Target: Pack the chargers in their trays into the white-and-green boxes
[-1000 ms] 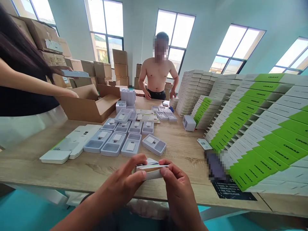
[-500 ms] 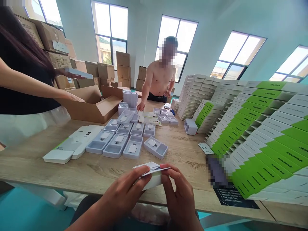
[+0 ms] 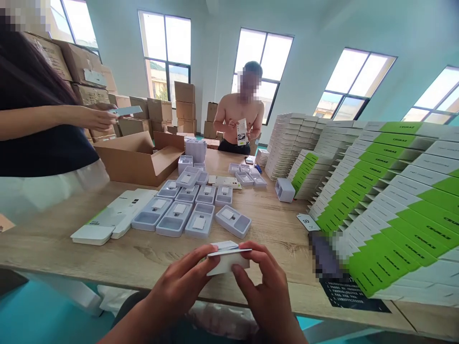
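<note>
Left hand (image 3: 184, 274): grasps the left end of a small white carton (image 3: 225, 267), fingers bent about the corner.
Right hand (image 3: 265, 277): grips the opposite end, with the thumb on the front face and the forefinger along the top edge.
Small white carton: lies between both hands, seen over the near part of the wooden tabletop (image 3: 150, 255); a thin panel at its top overhangs the front face. Whether its underside touches the wood cannot be told.
Pale trays (image 3: 168, 232): grouped just beyond the hands, several bearing small white pieces (image 3: 179, 209) in one compartment; the nearest sits slightly apart, at an angle.
Flattened cartons (image 3: 122, 208): white with some green, piled left of the trays.
Open cardboard box (image 3: 132, 165): behind the flattened cartons, flaps spread.
Person at left (image 3: 36, 129): stands by this box, holding a thin pale item (image 3: 127, 111).
Person across the table (image 3: 224, 112): holds up a white printed carton (image 3: 242, 131).
White-and-green cartons (image 3: 390, 205): stacked in tall, slanting rows at right.
White card (image 3: 307, 221): flat, beside the foot of these stacks.
Dark printed sheet (image 3: 349, 294): near the table's front edge, partly under a blurred dark object (image 3: 326, 255).
</note>
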Demonstrator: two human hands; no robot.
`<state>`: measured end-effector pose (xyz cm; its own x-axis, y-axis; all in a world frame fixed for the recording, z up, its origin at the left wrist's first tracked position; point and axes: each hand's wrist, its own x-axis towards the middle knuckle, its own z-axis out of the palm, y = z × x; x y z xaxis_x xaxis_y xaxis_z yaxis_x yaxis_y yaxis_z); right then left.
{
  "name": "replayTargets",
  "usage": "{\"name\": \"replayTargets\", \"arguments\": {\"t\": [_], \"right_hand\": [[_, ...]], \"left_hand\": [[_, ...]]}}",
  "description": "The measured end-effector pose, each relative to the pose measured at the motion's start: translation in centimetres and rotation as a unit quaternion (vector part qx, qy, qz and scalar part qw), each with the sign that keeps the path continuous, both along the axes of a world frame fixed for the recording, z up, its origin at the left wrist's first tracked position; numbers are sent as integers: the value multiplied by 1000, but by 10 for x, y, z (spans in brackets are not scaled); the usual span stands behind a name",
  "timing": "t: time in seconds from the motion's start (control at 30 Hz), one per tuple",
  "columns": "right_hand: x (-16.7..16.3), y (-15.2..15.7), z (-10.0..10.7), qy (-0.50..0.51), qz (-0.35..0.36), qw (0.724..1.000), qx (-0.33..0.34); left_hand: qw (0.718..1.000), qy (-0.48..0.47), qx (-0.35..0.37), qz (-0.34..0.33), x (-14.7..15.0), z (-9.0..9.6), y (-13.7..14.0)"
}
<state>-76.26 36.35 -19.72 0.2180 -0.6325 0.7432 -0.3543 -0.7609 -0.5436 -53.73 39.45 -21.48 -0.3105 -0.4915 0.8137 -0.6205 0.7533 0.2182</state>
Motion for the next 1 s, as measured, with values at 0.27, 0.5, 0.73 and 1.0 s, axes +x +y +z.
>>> {"name": "replayTargets", "arguments": {"t": [0.27, 0.5, 0.73, 1.0], "right_hand": [[-14, -17, 0, 91, 34, 994, -40], [-19, -14, 3, 48, 20, 998, -37], [-20, -9, 4, 24, 11, 998, -61], [-24, -6, 4, 31, -8, 998, -50]], "left_hand": [[999, 29, 12, 1, -3, 14, -11], [997, 74, 32, 15, -3, 22, -13], [994, 92, 29, 42, -7, 22, -11], [974, 187, 128, 2, -12, 20, -5]]}}
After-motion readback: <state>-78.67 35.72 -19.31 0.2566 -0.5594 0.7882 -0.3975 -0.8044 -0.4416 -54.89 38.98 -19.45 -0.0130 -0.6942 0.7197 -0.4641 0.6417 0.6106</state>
